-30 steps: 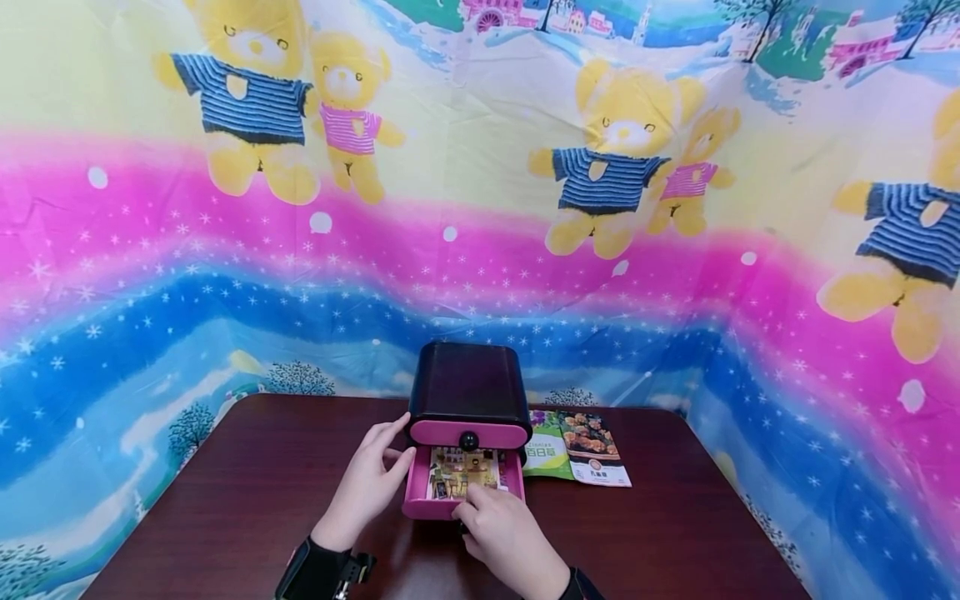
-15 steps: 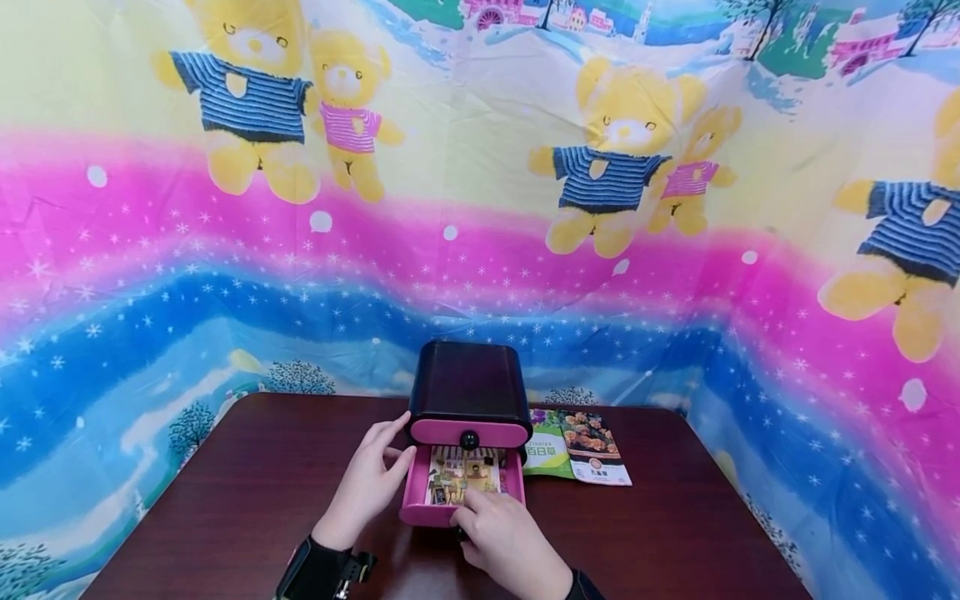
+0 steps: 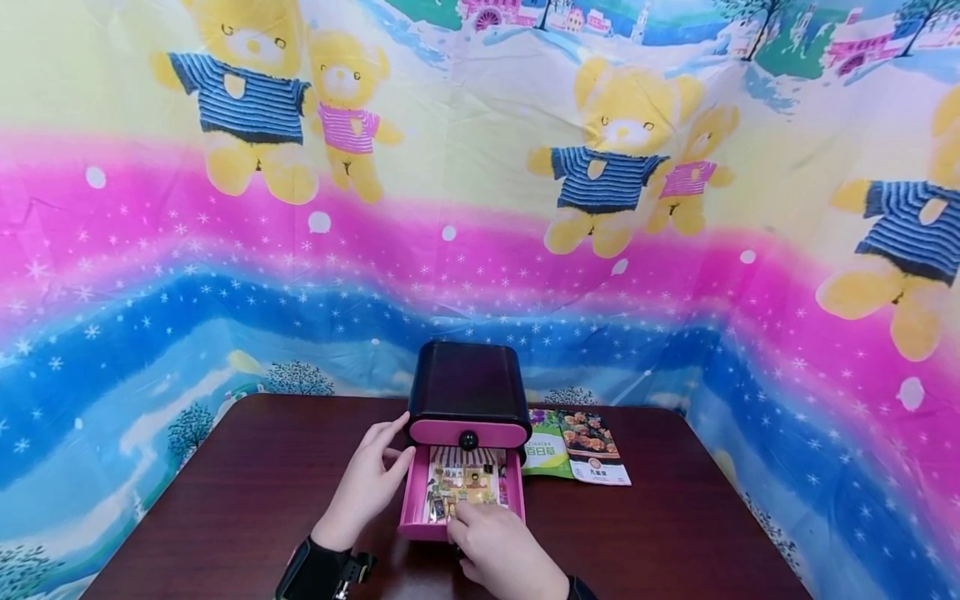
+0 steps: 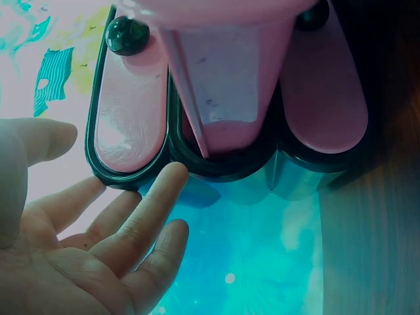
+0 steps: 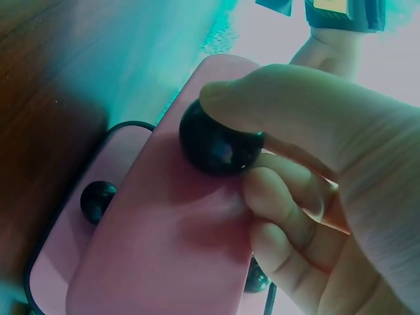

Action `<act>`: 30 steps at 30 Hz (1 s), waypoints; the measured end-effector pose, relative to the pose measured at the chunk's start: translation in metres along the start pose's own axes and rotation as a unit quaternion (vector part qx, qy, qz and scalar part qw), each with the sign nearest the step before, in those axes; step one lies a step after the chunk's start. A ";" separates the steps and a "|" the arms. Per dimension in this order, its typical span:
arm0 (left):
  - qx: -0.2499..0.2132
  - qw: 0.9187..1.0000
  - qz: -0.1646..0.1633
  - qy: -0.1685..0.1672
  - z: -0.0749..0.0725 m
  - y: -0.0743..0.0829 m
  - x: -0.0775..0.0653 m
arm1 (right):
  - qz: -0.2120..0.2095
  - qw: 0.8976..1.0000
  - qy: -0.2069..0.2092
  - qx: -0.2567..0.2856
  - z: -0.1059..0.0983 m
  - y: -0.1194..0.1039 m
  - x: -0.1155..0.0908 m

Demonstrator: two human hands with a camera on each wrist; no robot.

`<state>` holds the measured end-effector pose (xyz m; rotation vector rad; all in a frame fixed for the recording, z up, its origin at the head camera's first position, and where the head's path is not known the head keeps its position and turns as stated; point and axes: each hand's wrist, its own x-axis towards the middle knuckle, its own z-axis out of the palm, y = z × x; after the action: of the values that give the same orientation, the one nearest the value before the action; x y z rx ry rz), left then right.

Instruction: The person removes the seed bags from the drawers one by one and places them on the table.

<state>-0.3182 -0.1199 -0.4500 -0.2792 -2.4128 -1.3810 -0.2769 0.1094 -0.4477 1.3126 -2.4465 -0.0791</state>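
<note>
A small black drawer unit with pink drawers stands near the back of the table. Its middle drawer is pulled out towards me and shows a colourful picture card lying inside. My right hand pinches this drawer's round black knob between thumb and fingers, as the right wrist view shows. At the unit's left side is my left hand, fingers extended, fingertips right at the black casing. The drawers above and below are closed in the left wrist view.
To the right of the unit, a green seed packet and a white one with orange flowers lie on the dark wooden table. A printed bear curtain hangs directly behind the table.
The middle drawer has slid further out towards me, with my right hand drawing back on its knob. More of the picture card shows. My left hand has stayed in place.
</note>
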 end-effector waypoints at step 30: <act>0.003 1.000 -0.003 -0.003 0.000 -0.001 0.000 | 0.132 0.987 -0.028 0.082 0.005 0.042 -0.009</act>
<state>-0.3187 -0.1202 -0.4504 -0.2746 -2.4252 -1.3767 -0.3077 0.1398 -0.4459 1.0472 -2.7010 0.1574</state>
